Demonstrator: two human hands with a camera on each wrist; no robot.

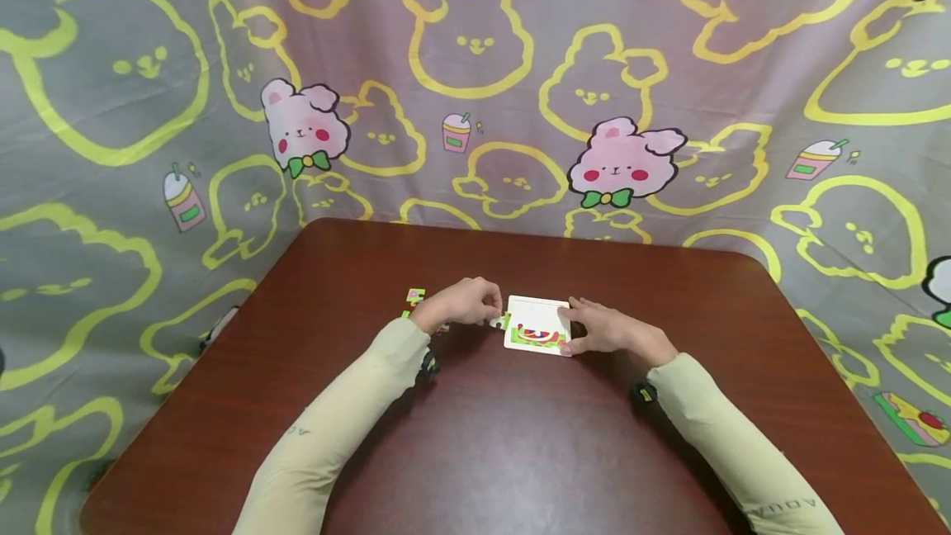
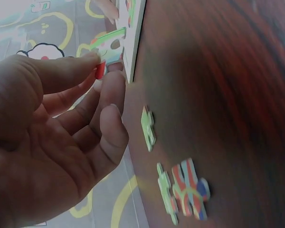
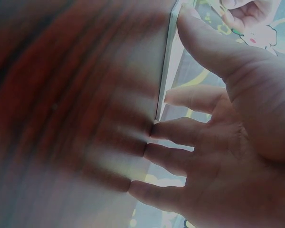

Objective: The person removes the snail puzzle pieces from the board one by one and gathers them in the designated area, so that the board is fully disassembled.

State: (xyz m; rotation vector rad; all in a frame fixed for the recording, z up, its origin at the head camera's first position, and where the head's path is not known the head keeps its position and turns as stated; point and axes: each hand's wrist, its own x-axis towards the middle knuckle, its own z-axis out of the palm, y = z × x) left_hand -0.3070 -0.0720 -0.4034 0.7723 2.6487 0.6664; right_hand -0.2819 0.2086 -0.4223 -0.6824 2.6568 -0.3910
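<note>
My left hand (image 1: 468, 301) pinches a jigsaw piece (image 2: 109, 47) between thumb and fingertips, just off the left side of a white puzzle board (image 1: 538, 314). The piece has green, white and red on it. Joined pieces with a red, white and green picture (image 1: 538, 335) fill the near part of the board, and its far part shows bare white. At the board's right edge rests my right hand (image 1: 605, 329), with thumb and index finger touching the board. Its other fingers are fairly straight, their tips on the tabletop in the right wrist view.
Loose jigsaw pieces lie left of the board, partly hidden by my left hand in the head view: a green one (image 1: 415, 295), and in the left wrist view a striped one (image 2: 190, 189) and two thin-looking green ones. A patterned curtain (image 1: 475, 106) hangs behind the brown table (image 1: 490, 452).
</note>
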